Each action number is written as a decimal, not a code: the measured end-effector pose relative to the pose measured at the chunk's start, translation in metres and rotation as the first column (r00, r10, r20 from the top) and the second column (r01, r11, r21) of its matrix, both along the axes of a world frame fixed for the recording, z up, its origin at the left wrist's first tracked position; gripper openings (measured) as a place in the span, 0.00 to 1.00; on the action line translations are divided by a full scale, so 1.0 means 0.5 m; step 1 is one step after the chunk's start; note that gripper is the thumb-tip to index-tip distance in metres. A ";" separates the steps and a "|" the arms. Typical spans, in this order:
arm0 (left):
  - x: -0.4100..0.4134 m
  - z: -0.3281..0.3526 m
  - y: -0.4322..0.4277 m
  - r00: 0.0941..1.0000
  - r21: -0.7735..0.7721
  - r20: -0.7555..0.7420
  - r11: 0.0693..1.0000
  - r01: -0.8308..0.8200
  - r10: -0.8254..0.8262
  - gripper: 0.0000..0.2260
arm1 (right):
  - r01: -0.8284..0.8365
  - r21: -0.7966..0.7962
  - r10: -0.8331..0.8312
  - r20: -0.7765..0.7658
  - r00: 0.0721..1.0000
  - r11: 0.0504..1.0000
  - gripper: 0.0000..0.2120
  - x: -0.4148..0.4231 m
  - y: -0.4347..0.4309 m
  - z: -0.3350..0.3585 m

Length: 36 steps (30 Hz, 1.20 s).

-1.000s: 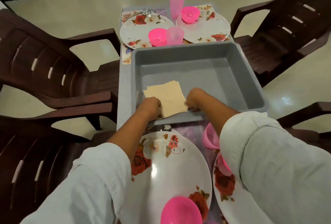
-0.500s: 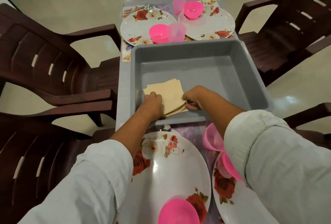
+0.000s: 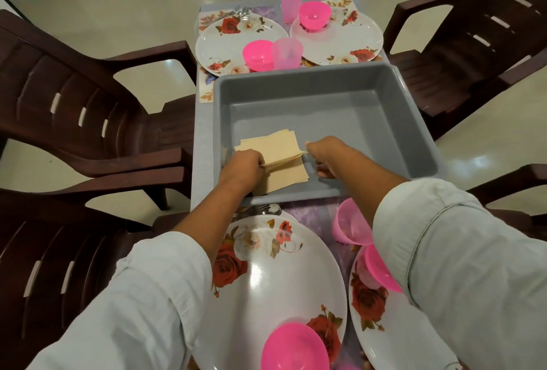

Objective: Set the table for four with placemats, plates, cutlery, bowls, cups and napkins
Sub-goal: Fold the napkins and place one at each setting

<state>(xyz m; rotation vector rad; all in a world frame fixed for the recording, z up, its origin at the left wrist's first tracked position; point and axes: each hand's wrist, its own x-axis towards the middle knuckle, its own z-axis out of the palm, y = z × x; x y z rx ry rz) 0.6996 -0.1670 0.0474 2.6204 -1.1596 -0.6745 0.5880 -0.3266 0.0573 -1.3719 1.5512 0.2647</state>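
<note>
A small stack of beige napkins (image 3: 281,147) lies in the near left corner of a grey tub (image 3: 325,109) in the middle of the table. My left hand (image 3: 247,163) pinches the left edge of the upper napkins and holds them raised off the stack. My right hand (image 3: 324,155) is at the right edge of the stack, its fingertips pinching the lifted corner. Floral plates stand at the near left (image 3: 275,286), near right (image 3: 373,310), far left (image 3: 233,41) and far right (image 3: 349,38). Pink bowls (image 3: 294,346) and pink cups (image 3: 350,227) stand on or beside them.
Dark brown plastic chairs (image 3: 88,103) flank the narrow table on both sides. Cutlery (image 3: 263,209) lies between the tub and the near left plate. More cutlery (image 3: 241,11) sits at the far left plate. Floral placemats (image 3: 207,88) show under the plates.
My left hand has lifted the upper napkins off the stack, opening a gap. My right hand has moved to the raised corner. The view has shifted slightly down.
</note>
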 end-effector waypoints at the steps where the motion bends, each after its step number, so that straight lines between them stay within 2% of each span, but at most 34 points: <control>1: -0.001 0.003 0.001 1.000 -0.031 0.002 0.999 -0.027 0.027 0.09 | 0.014 -0.002 -0.014 0.004 1.000 1.000 0.19 -0.001 0.000 0.002; 4: -0.007 0.012 0.006 0.996 -0.140 -0.006 0.986 -0.090 0.090 0.07 | 0.088 0.032 -0.091 0.103 0.990 0.996 0.18 -0.011 0.004 0.008; 7: -0.017 0.020 0.014 0.994 -0.222 0.002 0.970 -0.102 0.106 0.05 | 0.122 0.138 -0.150 0.213 0.966 0.983 0.23 -0.024 0.013 0.023; 11: -0.030 0.029 0.037 0.993 -0.309 0.111 0.951 -0.005 0.042 0.03 | 0.131 0.309 -0.238 0.340 0.910 0.942 0.29 -0.035 0.022 0.050; 13: -0.039 0.030 0.054 0.980 -0.351 0.197 0.931 0.103 -0.034 0.05 | 0.123 0.369 -0.272 0.385 0.882 0.921 0.26 -0.037 0.031 0.067; 15: -0.051 0.033 0.070 0.962 -0.384 0.259 0.906 0.179 -0.080 0.06 | 0.110 0.387 -0.274 0.399 0.875 0.915 0.17 -0.038 0.045 0.080; 17: -0.064 0.039 0.083 0.952 -0.430 0.291 0.876 0.219 -0.095 0.06 | 0.104 0.344 -0.241 0.384 0.891 0.933 0.09 -0.040 0.058 0.090; 19: -0.078 0.043 0.096 0.960 -0.495 0.268 0.843 0.212 -0.084 0.08 | 0.100 0.255 -0.195 0.384 0.902 0.962 0.08 -0.046 0.066 0.098; 22: -0.101 0.051 0.116 0.992 -0.573 0.121 0.818 0.045 0.030 0.10 | 0.133 0.203 -0.219 0.492 0.843 0.970 0.05 -0.067 0.083 0.126; 25: -0.118 0.076 0.126 0.967 -0.611 -0.173 0.749 -0.256 0.189 0.16 | 0.151 0.244 -0.276 0.639 0.718 0.958 0.07 -0.102 0.107 0.164; 27: -0.125 0.105 0.132 0.854 -0.552 -0.458 0.675 -0.490 0.247 0.20 | 0.165 0.273 -0.314 0.704 0.637 0.948 0.11 -0.133 0.124 0.193; 29: -0.133 0.134 0.140 0.697 -0.458 -0.674 0.601 -0.655 0.246 0.18 | 0.193 0.319 -0.371 0.738 0.564 0.928 0.12 -0.169 0.145 0.223; 31: -0.148 0.170 0.150 0.565 -0.386 -0.804 0.558 -0.735 0.188 0.13 | 0.218 0.370 -0.429 0.749 0.505 0.903 0.11 -0.210 0.167 0.250; 33: -0.166 0.202 0.154 0.440 -0.322 -0.894 0.555 -0.767 0.090 0.08 | 0.232 0.422 -0.481 0.746 0.460 0.877 0.13 -0.253 0.185 0.269; 36: -0.197 0.241 0.159 0.311 -0.289 -0.948 0.597 -0.748 -0.069 0.14 | 0.251 0.443 -0.509 0.745 0.432 0.861 0.19 -0.321 0.211 0.293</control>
